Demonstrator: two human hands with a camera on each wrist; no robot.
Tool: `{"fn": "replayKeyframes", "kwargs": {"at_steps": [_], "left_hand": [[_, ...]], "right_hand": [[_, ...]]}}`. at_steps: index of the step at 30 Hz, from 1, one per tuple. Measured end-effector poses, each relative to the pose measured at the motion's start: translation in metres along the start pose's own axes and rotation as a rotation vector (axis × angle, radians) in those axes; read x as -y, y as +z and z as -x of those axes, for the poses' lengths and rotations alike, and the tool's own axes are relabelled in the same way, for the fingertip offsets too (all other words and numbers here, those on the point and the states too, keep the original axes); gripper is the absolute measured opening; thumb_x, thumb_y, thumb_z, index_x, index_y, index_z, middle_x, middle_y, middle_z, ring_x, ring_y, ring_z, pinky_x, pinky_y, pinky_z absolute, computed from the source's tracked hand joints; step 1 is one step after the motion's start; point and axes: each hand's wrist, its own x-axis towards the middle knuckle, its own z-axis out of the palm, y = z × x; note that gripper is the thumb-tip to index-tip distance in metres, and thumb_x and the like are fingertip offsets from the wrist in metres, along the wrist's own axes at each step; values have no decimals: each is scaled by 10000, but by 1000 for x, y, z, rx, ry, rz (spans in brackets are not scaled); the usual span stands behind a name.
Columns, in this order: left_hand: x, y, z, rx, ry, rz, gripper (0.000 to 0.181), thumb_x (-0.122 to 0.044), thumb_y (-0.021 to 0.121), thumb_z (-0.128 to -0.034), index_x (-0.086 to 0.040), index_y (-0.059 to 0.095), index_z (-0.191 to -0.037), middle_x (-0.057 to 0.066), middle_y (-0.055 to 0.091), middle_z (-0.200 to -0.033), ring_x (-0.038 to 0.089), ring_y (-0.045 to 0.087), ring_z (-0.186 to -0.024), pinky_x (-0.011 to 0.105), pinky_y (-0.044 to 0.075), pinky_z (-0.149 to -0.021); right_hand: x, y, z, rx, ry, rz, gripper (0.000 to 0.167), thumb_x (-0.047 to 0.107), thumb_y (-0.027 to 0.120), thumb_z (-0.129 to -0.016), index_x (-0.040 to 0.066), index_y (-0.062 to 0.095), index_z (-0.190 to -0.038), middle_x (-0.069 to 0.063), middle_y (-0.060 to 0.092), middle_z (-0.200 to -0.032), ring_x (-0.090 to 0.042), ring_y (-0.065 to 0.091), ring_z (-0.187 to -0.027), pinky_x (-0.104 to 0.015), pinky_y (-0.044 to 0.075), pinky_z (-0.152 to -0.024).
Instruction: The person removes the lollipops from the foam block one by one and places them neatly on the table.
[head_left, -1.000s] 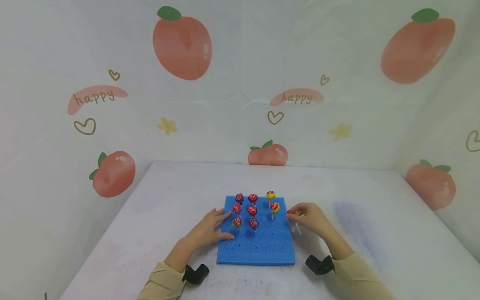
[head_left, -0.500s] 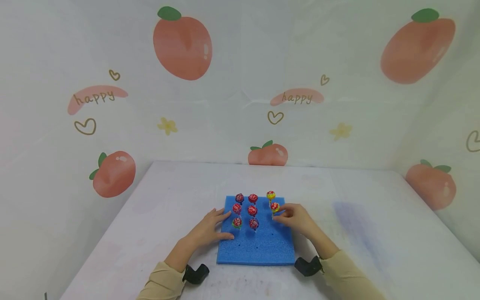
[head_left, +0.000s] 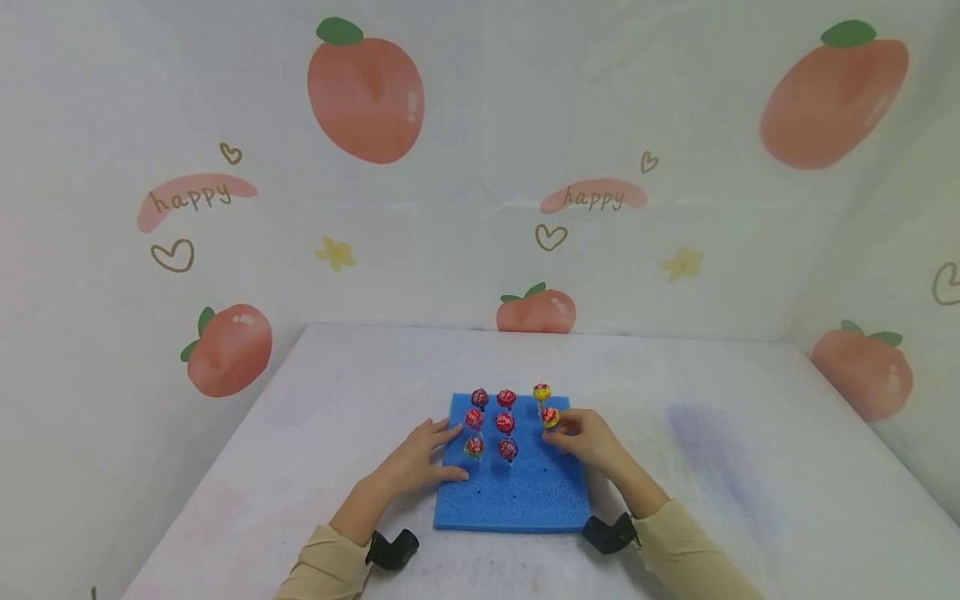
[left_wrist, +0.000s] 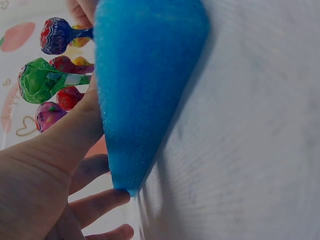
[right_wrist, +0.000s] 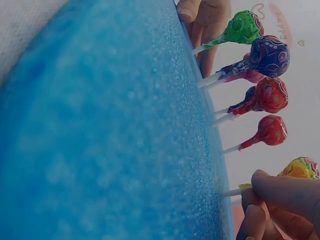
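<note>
A blue foam board (head_left: pixel 525 510) lies on the table with several wrapped lollipops standing in it. My right hand (head_left: pixel 592 437) pinches the stick of the nearer yellow-and-red lollipop (head_left: pixel 551 416), just under its wrapper. In the right wrist view, the white stick of this yellow lollipop (right_wrist: pixel 301 168) reaches the foam. Behind it stands another yellow lollipop (head_left: pixel 542 390). My left hand (head_left: pixel 412 460) rests at the board's left edge, thumb on top and fingers spread along the side. Nearest that thumb is a green-wrapped lollipop (left_wrist: pixel 39 82).
Red lollipops (head_left: pixel 505 422) and a purple one (right_wrist: pixel 270 56) stand left of my right hand. Small dark holes (head_left: pixel 514 497) show in the board's front part. The white table (head_left: pixel 360 367) runs back to a fruit-printed backdrop (head_left: pixel 450 217).
My right hand has moved left from beside the board onto the nearer yellow lollipop. A thin white stick below that hand earlier is out of sight. My left hand stays put.
</note>
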Motion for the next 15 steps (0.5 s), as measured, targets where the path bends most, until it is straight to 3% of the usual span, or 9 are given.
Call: {"fn": "replayKeyframes", "kwargs": {"at_steps": [15], "left_hand": [[1, 1, -1, -8, 3, -7, 742, -380, 745, -761, -88, 460, -1379, 189, 395, -1461, 445, 249, -1390, 612, 292, -1074]], "right_hand": [[0, 0, -1, -21, -39, 20, 81, 95, 682, -828, 21, 672, -860, -30, 628, -740, -106, 541, -631, -210, 488, -567]]}}
